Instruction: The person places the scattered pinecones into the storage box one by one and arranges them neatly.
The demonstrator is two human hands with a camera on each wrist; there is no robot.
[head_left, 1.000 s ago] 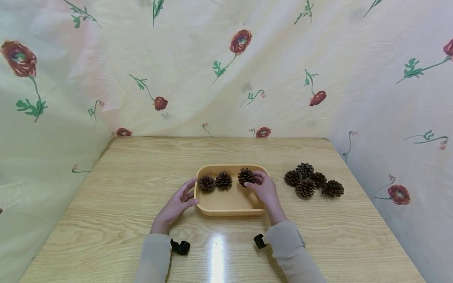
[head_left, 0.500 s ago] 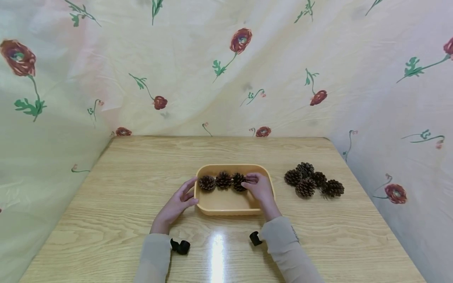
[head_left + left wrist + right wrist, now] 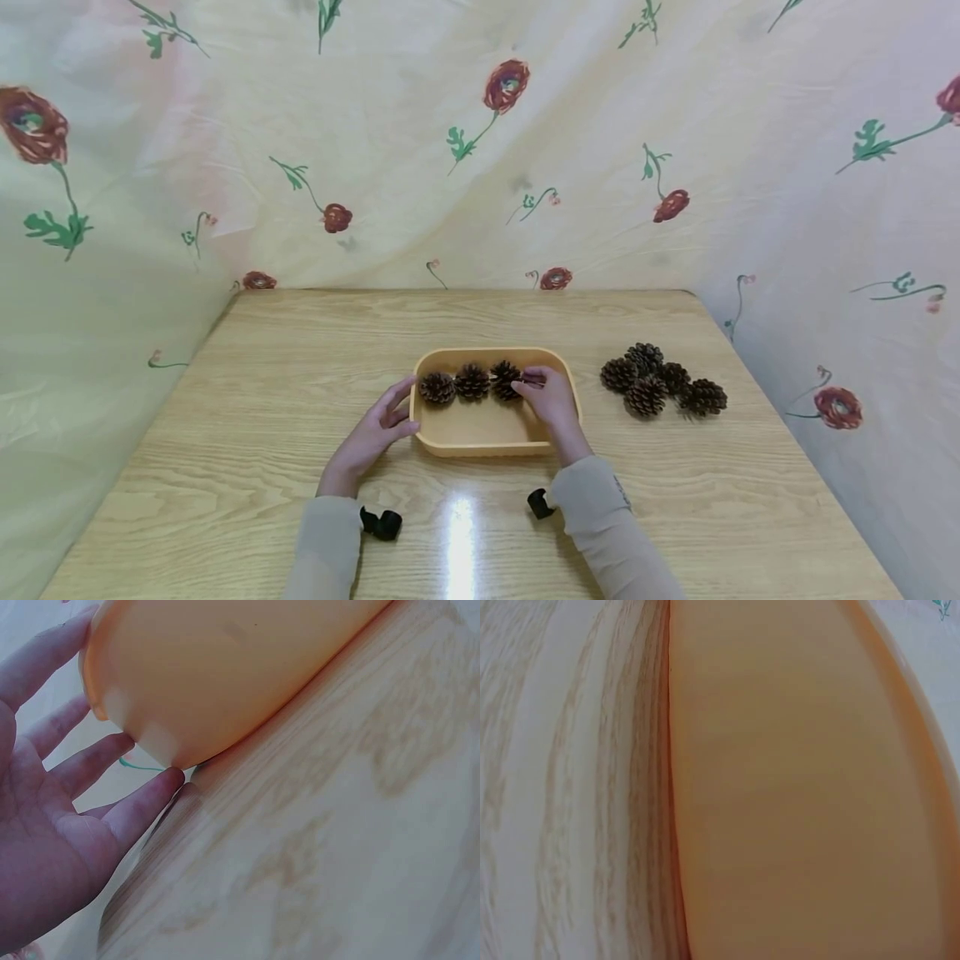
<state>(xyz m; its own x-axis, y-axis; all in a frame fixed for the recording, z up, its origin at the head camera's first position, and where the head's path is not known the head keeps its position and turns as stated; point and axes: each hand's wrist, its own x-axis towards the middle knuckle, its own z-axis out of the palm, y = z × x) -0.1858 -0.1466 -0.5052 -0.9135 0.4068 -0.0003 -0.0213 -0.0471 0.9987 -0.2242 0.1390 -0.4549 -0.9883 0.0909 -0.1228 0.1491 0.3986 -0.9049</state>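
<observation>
Leaving table [image 3: 225, 467] all round, the tray [image 3: 480, 425] holds three cones [image 3: 472, 382]; left hand [image 3: 371, 432], fingers spread, touches its edge; right hand [image 3: 552, 400] pinches the rightmost.

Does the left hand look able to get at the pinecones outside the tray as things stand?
Probably not easily: the left hand is at the left end of the tray, and both tray and right hand lie between it and those pinecones.
</observation>
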